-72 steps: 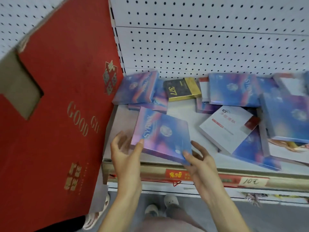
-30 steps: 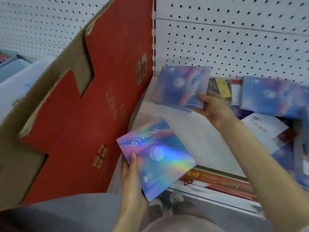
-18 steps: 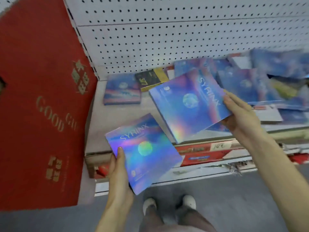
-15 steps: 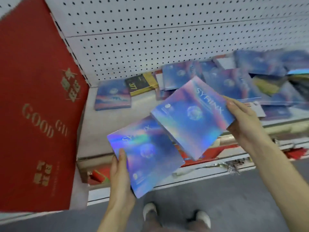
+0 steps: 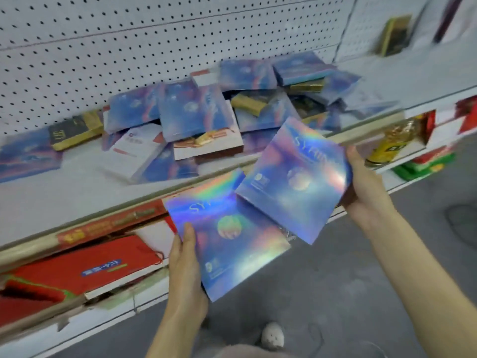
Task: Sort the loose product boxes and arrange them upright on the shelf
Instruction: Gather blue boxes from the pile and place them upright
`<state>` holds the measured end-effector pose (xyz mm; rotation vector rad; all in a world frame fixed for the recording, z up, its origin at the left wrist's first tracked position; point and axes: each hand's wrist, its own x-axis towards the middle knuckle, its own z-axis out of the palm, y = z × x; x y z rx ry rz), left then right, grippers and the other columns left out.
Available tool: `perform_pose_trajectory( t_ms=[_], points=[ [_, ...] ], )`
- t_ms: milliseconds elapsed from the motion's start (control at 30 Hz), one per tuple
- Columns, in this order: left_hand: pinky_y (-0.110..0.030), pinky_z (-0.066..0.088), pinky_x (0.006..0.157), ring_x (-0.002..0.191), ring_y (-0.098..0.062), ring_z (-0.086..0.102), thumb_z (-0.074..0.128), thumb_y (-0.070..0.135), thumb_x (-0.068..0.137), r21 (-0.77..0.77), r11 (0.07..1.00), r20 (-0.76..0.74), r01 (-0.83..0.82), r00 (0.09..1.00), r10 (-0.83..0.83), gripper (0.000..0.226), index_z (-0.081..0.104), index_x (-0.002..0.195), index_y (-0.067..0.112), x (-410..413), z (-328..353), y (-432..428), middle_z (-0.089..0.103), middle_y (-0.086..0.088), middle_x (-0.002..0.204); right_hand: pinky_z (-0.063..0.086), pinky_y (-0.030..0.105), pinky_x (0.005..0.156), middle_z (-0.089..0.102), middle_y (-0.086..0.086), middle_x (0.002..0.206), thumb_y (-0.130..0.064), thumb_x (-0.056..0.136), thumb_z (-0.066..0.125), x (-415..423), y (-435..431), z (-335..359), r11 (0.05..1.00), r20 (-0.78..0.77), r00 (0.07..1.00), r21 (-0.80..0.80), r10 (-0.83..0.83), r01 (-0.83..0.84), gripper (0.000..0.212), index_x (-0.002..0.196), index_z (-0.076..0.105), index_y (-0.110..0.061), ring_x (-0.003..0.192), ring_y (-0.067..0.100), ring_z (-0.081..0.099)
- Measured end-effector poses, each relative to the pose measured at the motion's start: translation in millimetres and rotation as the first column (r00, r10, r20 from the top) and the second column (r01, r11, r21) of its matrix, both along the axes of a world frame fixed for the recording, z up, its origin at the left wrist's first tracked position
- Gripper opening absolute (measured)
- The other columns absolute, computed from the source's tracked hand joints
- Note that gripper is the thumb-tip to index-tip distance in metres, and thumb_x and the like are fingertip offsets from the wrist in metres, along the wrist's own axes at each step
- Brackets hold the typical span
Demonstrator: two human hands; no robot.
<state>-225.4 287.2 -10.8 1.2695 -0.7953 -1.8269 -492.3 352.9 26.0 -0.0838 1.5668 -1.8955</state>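
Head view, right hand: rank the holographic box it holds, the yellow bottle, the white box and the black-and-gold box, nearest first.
1. Holographic box: gripped by the right hand at its right edge.
2. Yellow bottle: lower shelf, just beyond the hand.
3. White box: left part of the pile.
4. Black-and-gold box: far left, by the pegboard.

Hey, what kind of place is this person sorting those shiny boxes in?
Most likely a retail shop aisle: a white pegboard back panel, a shelf heaped with loose product boxes, and a red label strip along its front edge.
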Motion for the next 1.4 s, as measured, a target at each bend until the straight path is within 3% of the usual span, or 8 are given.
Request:
perform_pose_trajectory(
  t_ms=[200,300,433,600,800,1033,1267,1400],
  points=[
    [-0.051,0.054,0.086,0.101,-0.025,0.069,0.049,0.04,0.097,0.038,0.991,-0.009,0.129,0.992,-0.129,0.035,0.053,0.129,0.026,-92.3,-6.3,68.5,0.068,-0.004,0.119,0.054,0.036,0.081,0.073,-0.008,0.077,-0.042,0.09,0.063,-64.7,74.9,-2.3,0.977,-0.012,0.977,0.003,-0.212,0.212,0.026,0.081,0.066,-0.018,0.072,0.011,0.068],
    [-0.045,0.059,0.073,0.095,-0.023,0.071,0.049,0.041,0.096,0.078,0.983,0.008,0.168,0.986,-0.169,0.035,0.054,0.128,0.026,-132.7,-5.2,81.6,0.07,-0.002,0.115,0.054,0.031,0.076,0.074,-0.007,0.087,-0.028,0.091,0.064,-99.1,104.8,-2.4,0.993,-0.138,0.984,-0.041,-0.115,0.11,0.015,0.099,0.068,-0.016,0.08,0.011,0.069],
    [-0.031,0.058,0.055,0.075,-0.015,0.072,0.048,0.035,0.098,0.052,0.981,0.01,0.185,0.983,-0.185,0.023,0.06,0.114,0.023,-184.9,-2.0,81.3,0.073,-0.002,0.102,0.056,0.044,0.085,0.068,0.004,0.12,-0.012,0.072,0.077,-149.0,142.6,-9.0,0.989,-0.223,0.963,0.044,0.151,-0.145,0.063,0.13,0.052,-0.018,0.107,0.024,0.067],
    [-0.036,0.06,0.06,0.074,-0.016,0.072,0.047,0.033,0.098,0.046,0.972,-0.03,0.232,0.973,-0.23,0.034,0.058,0.126,0.016,-266.8,-3.4,64.5,0.07,-0.01,0.112,0.059,0.036,0.071,0.072,0.004,0.111,-0.003,0.078,0.07,-222.9,160.6,-4.5,0.996,-0.207,0.976,0.073,0.063,-0.049,0.052,0.126,0.054,-0.015,0.097,0.02,0.07],
    [-0.058,0.05,0.09,0.103,-0.025,0.068,0.055,0.047,0.091,0.011,0.956,-0.081,0.293,0.953,-0.291,0.037,0.06,0.124,0.031,-391.7,-4.2,24.9,0.068,0.001,0.119,0.06,0.034,0.075,0.075,0.001,0.095,-0.018,0.077,0.069,-339.7,139.7,13.7,0.969,-0.154,0.957,-0.078,-0.245,0.236,0.031,0.105,0.065,-0.006,0.083,0.017,0.071],
    [-0.05,0.049,0.094,0.107,-0.024,0.065,0.05,0.034,0.096,-0.097,0.954,-0.097,0.282,0.952,-0.291,0.035,0.058,0.127,0.018,-522.2,21.4,-11.0,0.068,-0.003,0.12,0.057,0.048,0.083,0.074,0.003,0.099,-0.022,0.085,0.063,-457.8,117.7,34.4,0.915,-0.232,0.887,-0.164,-0.399,0.368,0.011,0.095,0.067,-0.019,0.089,0.021,0.07],
    [-0.06,0.046,0.093,0.113,-0.023,0.062,0.058,0.052,0.084,-0.117,0.925,-0.03,0.361,0.93,-0.366,0.047,0.058,0.127,0.034,-620.4,20.6,-15.3,0.065,0.006,0.124,0.056,0.028,0.063,0.075,-0.001,0.088,-0.016,0.094,0.058,-549.0,132.7,2.4,0.888,-0.22,0.861,-0.137,-0.459,0.439,0.007,0.096,0.064,-0.012,0.076,0.014,0.071],
    [-0.046,0.051,0.091,0.098,-0.018,0.067,0.053,0.041,0.094,-0.145,0.925,0.012,0.352,0.935,-0.355,0.032,0.063,0.119,0.024,-697.6,16.9,-1.4,0.069,0.0,0.116,0.057,0.033,0.066,0.073,0.008,0.098,-0.018,0.091,0.062,-625.2,157.4,-15.0,0.856,-0.139,0.846,-0.146,-0.514,0.496,0.015,0.102,0.063,-0.009,0.08,0.019,0.071]
  ],
)
